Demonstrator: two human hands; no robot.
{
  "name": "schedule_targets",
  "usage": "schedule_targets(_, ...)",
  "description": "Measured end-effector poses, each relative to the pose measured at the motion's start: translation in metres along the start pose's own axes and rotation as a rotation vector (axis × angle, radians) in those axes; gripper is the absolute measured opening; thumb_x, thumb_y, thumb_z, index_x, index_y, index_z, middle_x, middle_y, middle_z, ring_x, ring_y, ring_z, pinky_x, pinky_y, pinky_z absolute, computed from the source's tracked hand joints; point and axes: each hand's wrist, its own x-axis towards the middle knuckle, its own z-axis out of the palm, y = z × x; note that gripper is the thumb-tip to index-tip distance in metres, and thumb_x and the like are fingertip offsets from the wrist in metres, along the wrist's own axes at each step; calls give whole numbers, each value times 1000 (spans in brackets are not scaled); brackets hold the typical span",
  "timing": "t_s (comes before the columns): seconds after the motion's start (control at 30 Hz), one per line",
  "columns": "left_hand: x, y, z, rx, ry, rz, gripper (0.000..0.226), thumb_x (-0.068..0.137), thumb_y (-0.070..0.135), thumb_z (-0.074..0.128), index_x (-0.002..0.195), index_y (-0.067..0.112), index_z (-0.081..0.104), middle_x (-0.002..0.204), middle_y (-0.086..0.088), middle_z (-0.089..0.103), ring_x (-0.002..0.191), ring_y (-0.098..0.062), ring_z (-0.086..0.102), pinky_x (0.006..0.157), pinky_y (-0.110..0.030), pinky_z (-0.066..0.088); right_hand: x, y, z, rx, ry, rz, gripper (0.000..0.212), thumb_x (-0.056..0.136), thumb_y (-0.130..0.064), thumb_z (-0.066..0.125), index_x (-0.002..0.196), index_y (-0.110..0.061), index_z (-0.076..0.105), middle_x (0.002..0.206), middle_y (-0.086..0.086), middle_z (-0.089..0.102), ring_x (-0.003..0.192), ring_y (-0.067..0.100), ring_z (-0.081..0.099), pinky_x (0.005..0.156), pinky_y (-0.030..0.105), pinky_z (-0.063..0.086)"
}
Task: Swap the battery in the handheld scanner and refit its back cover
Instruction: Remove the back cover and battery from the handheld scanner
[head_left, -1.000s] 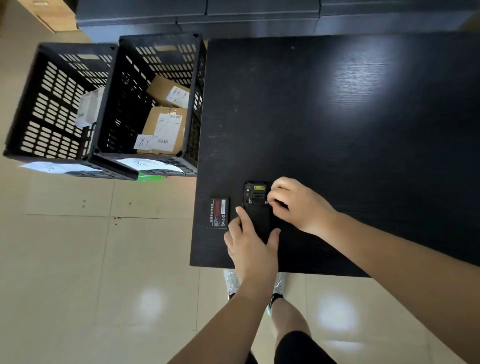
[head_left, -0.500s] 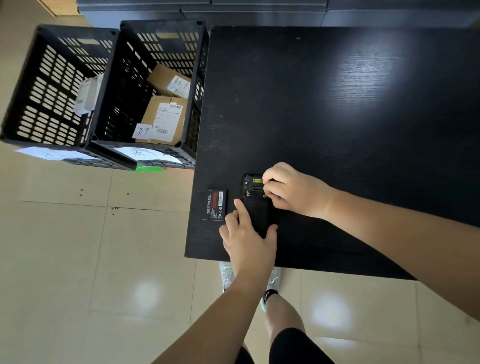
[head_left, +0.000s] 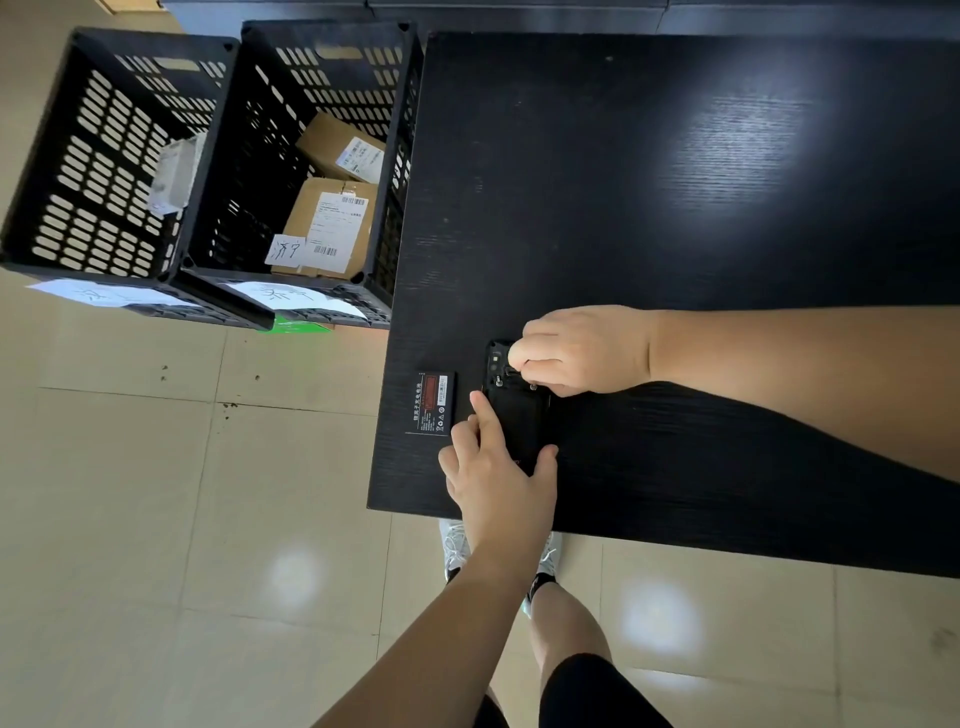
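The black handheld scanner (head_left: 514, 415) lies face down near the front left corner of the black table (head_left: 675, 208). My left hand (head_left: 496, 467) grips its lower end, forefinger along the left side and thumb on the right side. My right hand (head_left: 576, 351) is closed over the scanner's upper end, fingertips pinched at the small fittings by the top of the back cover. A loose black battery (head_left: 432, 402) with a red label lies flat on the table just left of the scanner.
Two black slotted crates (head_left: 119, 156) stand on the tiled floor left of the table; the nearer crate (head_left: 395, 171) holds cardboard parcels (head_left: 330, 223). Paper labels hang on their fronts. The table's front edge runs just below my left hand, my feet beneath it.
My right hand has shifted slightly toward the top of the scanner and curled tighter over it. My left hand keeps the same hold. The battery has not moved.
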Motion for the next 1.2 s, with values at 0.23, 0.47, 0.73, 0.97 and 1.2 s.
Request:
schedule_targets(0.23, 1, 1, -1, 18, -3, 9, 95, 84, 52, 64, 157, 18, 12, 137, -2, 39, 116, -23, 36, 104, -41, 39, -2, -6, -1, -3, -50, 110, 10, 91, -6, 53, 88, -5, 62, 103, 8, 63, 77, 25, 54, 58, 37, 50)
schedule_targets(0.47, 3, 8, -15, -6, -78, -27, 98, 80, 51, 72, 155, 18, 17, 142, -3, 37, 129, -24, 34, 110, -44, 35, -9, -65, -13, 414, 126, 875, 16, 96, -25, 57, 105, -19, 68, 115, -5, 55, 103, 15, 54, 77, 31, 52)
schedule_targets(0.73, 2, 4, -38, -71, -237, 42, 95, 81, 22, 73, 155, 16, 14, 148, -6, 31, 134, -29, 30, 112, -45, 35, 28, -135, -5, 842, 320, 1486, 29, 92, -25, 61, 119, -34, 58, 120, -11, 43, 101, 11, 55, 87, 36, 54)
schedule_targets(0.97, 8, -13, -45, -89, -313, 138, 100, 80, 20, 77, 156, 15, 12, 148, -4, 29, 134, -25, 28, 109, -35, 33, 50, -125, -14, 748, 182, 1581, 33, 89, -18, 55, 119, -33, 55, 124, -6, 37, 114, 15, 44, 87, 40, 54)
schedule_targets(1.2, 14, -25, -48, -103, -334, 218, 100, 81, 22, 79, 156, 16, 13, 146, -3, 32, 135, -21, 29, 111, -31, 31, 57, -121, -14, 711, 189, 1613, 25, 91, -14, 54, 111, -29, 57, 122, -5, 38, 112, 15, 44, 84, 42, 56)
